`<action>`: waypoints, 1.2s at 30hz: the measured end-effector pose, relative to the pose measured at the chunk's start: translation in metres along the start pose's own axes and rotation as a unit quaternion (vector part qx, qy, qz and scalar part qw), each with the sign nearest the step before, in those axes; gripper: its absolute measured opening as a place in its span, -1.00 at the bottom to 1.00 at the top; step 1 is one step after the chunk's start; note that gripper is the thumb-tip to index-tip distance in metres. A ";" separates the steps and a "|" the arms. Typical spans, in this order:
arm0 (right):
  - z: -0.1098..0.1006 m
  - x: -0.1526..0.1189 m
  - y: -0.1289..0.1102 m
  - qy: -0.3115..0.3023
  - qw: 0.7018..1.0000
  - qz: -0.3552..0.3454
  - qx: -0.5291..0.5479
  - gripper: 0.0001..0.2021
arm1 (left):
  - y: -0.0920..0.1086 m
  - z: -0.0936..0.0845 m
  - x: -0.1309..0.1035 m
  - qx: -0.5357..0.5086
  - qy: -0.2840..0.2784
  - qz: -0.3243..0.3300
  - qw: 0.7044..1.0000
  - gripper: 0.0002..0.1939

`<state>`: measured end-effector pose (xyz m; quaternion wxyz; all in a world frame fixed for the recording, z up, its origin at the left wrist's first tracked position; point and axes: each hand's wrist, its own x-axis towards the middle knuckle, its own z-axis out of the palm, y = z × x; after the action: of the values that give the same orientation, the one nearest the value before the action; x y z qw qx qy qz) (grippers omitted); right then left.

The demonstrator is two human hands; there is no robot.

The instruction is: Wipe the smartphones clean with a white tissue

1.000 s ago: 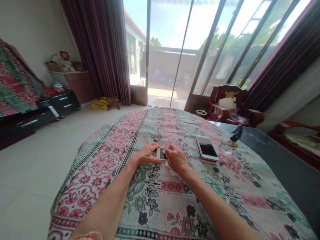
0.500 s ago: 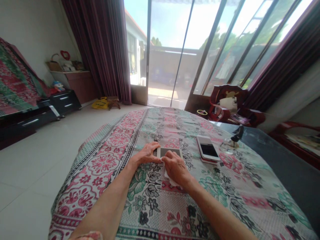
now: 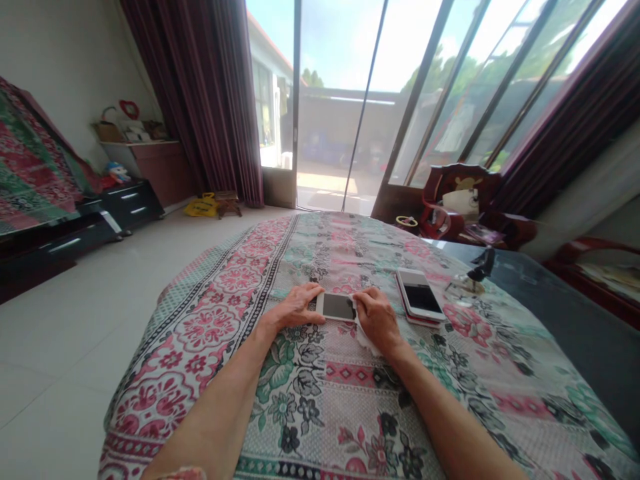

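Observation:
A white smartphone (image 3: pixel 338 307) with a dark screen lies sideways on the patterned tablecloth (image 3: pixel 345 407). My left hand (image 3: pixel 299 305) grips its left end, thumb at the near edge and fingers at the far edge. At the phone's right end is my right hand (image 3: pixel 377 319), its fingers closed on a white cloth (image 3: pixel 367 340) that touches the phone's edge. Part of the cloth is hidden under that hand. To the right, another white phone (image 3: pixel 420 293) rests on top of a stack, with a reddish edge showing beneath.
A clear spray bottle (image 3: pixel 465 287) with a black nozzle (image 3: pixel 483 263) stands right of the stacked phones. Beyond it is a dark tabletop (image 3: pixel 540 300). A carved wooden chair (image 3: pixel 460 183) holding a bag stands behind, near the glass doors. A yellow bag (image 3: pixel 201 205) lies on the floor at left.
My right hand has slid with the white cloth from the phone's near left part to its right end, uncovering the screen. My left hand keeps its hold on the left end.

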<state>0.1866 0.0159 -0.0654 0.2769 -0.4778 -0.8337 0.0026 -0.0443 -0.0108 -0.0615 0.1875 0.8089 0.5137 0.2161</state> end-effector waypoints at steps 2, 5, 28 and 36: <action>-0.001 0.000 0.002 0.001 1.000 0.005 0.009 -0.77 | 0.001 0.000 0.000 0.002 -0.004 -0.003 1.000 -0.39; -0.002 0.000 0.005 0.002 1.000 0.018 0.019 -0.77 | 0.001 0.001 -0.001 0.000 -0.004 0.000 1.000 -0.39; 0.002 -0.003 0.014 0.002 0.983 -0.063 0.172 -0.82 | 0.040 0.024 0.010 0.126 0.030 0.054 0.990 -0.37; 0.003 -0.002 0.014 -0.006 0.985 -0.051 0.168 -0.84 | 0.051 0.022 0.014 0.161 0.018 0.025 0.986 -0.49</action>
<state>0.1971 0.0225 -0.0728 0.3476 -0.3816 -0.8464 0.1312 0.0112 -0.0202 -0.0505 0.0398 0.8373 0.5243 0.1496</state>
